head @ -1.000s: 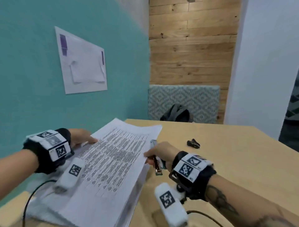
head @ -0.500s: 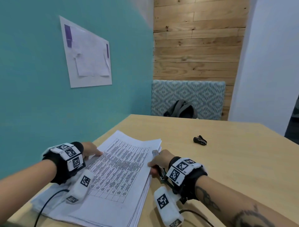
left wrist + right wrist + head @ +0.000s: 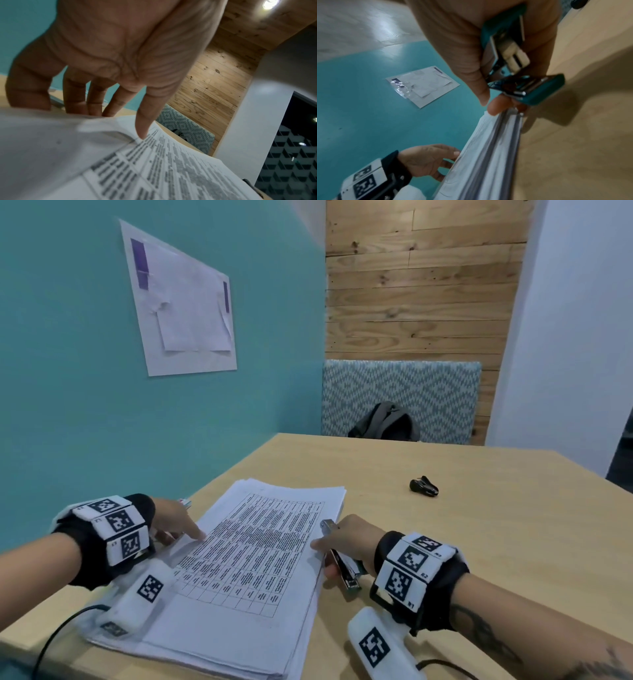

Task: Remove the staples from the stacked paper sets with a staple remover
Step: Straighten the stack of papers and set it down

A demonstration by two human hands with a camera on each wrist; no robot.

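Pale wooden table fills the lower part of my head view, pushed against a teal wall on the left. Nearest to me lies the stack of stapled paper sets, flat on the table between my two wrists, its top sheet printed with a table of dark text.

My left hand rests at the stack's left edge. Its fingers are extended and relaxed, grasping nothing; the left wrist view shows the index fingertip pressing down on the top sheet while the other fingers reach past the paper's edge.

My right hand sits at the stack's right edge. Its fingers are curled around a teal and metal stapler, held in the palm, with the stapler's head poking out past the knuckles. In the right wrist view the tips of the thumb and a finger also touch the top corner of the paper edge, and the layered sides of the sets show as grey bands.

Farther out on the table, well apart from both hands, lies a small black staple remover, untouched.

Beyond the table stands a bench back with a blue zigzag pattern, and a grey backpack leans against it. Wooden planks cover the far wall. White paper sheets are taped to the teal wall.
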